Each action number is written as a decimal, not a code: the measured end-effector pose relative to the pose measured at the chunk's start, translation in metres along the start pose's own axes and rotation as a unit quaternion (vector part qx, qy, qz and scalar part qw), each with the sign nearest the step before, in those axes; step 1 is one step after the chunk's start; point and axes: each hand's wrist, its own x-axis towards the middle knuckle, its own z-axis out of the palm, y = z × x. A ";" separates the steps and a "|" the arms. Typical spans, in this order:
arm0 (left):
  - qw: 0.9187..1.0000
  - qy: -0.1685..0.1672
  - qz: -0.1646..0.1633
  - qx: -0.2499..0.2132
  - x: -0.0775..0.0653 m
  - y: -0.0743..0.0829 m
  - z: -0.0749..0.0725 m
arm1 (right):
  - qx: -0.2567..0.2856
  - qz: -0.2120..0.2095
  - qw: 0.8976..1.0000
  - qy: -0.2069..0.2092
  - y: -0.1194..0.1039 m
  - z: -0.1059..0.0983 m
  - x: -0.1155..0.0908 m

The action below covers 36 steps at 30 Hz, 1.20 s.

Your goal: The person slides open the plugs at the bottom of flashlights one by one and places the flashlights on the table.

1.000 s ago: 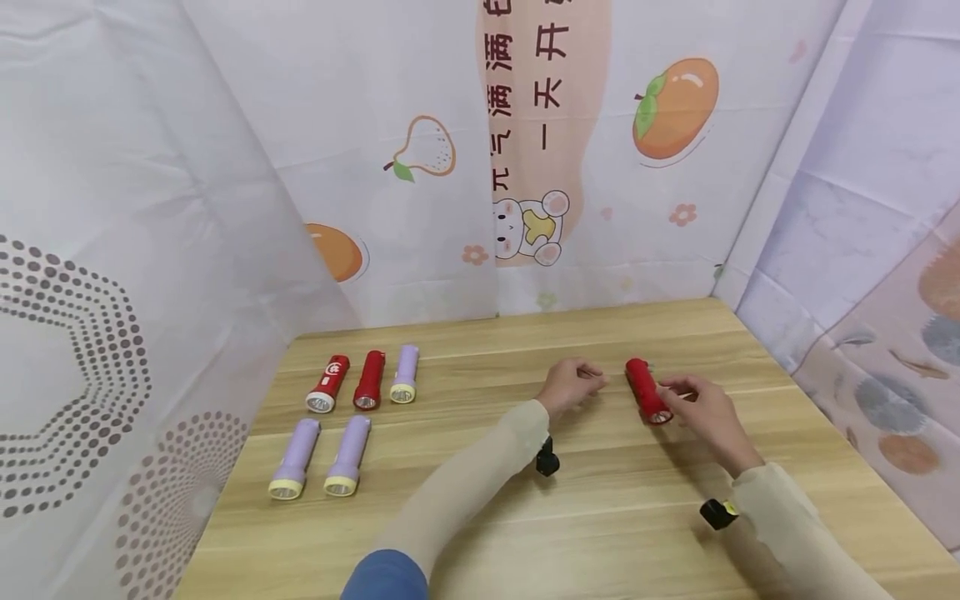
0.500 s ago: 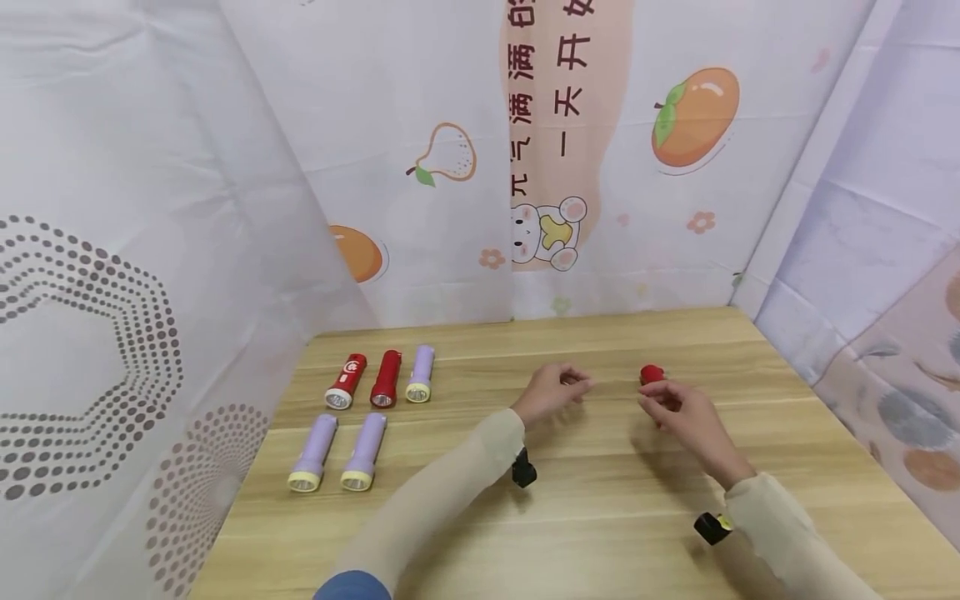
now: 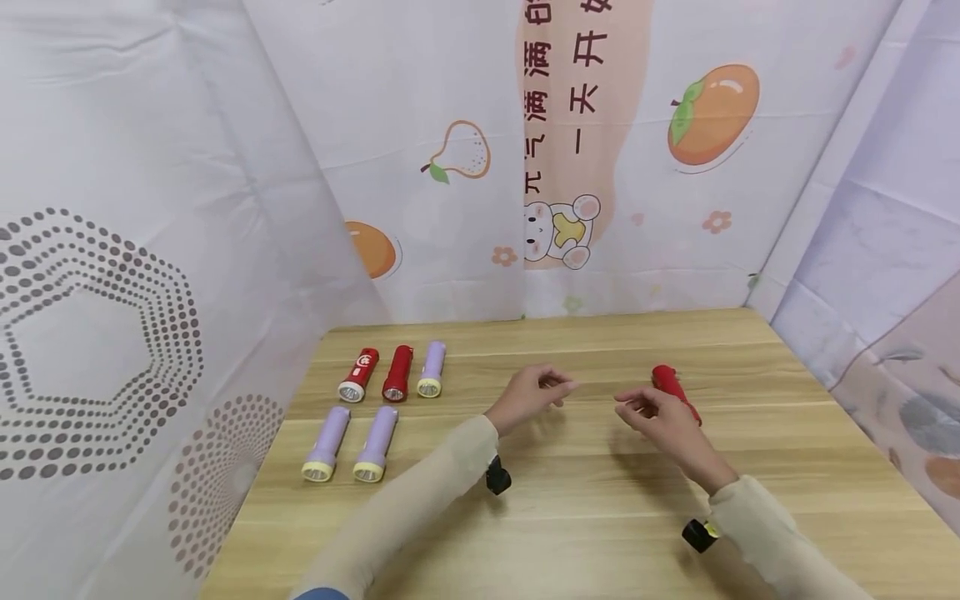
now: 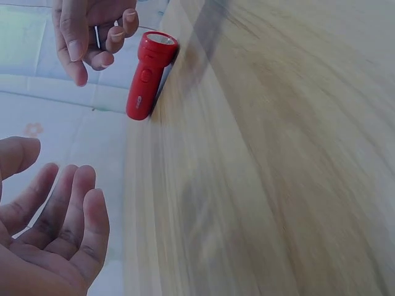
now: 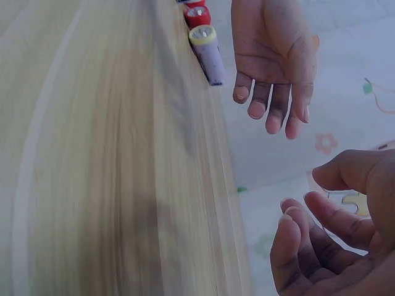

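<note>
On the right side of the table lies a red flashlight (image 3: 666,379), partly covered by my right hand (image 3: 675,433) in the head view. That hand hovers just left of it with relaxed, slightly bent fingers and nothing between them. The left wrist view shows the whole red flashlight (image 4: 145,77) lying apart from the fingers. My left hand (image 3: 525,398) hangs over the middle of the table, also relaxed and holding nothing. A gap separates the two hands, whose fingertips point toward each other.
At the table's left stand two rows of flashlights: a red-and-white one (image 3: 360,373), a red one (image 3: 398,372) and a purple one (image 3: 432,367) behind, two purple ones (image 3: 327,442) (image 3: 377,442) in front. Printed curtains (image 3: 450,275) border the wooden table (image 3: 570,542).
My right hand has moved left, away from the red flashlight, which stays on the table. My left hand has drawn back to the left. The head view has turned slightly left.
</note>
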 end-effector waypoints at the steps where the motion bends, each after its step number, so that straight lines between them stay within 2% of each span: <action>1: 1.000 0.001 0.001 0.001 -0.003 0.000 -0.002 | -0.002 -0.002 1.000 -0.003 -0.001 0.002 0.000; 6: 1.000 -0.002 0.000 -0.003 -0.017 -0.003 -0.012 | -0.021 -0.021 0.999 -0.018 -0.004 0.014 0.001; 14: 1.000 -0.005 -0.008 -0.001 -0.035 -0.008 -0.023 | -0.022 -0.049 0.998 -0.029 -0.010 0.032 0.003; 26: 1.000 -0.007 -0.014 0.002 -0.056 -0.021 -0.023 | -0.010 -0.034 0.997 -0.065 -0.012 0.055 0.001; 36: 0.999 -0.006 -0.034 -0.008 -0.061 -0.025 -0.023 | 0.020 -0.013 0.996 -0.091 -0.015 0.064 -0.003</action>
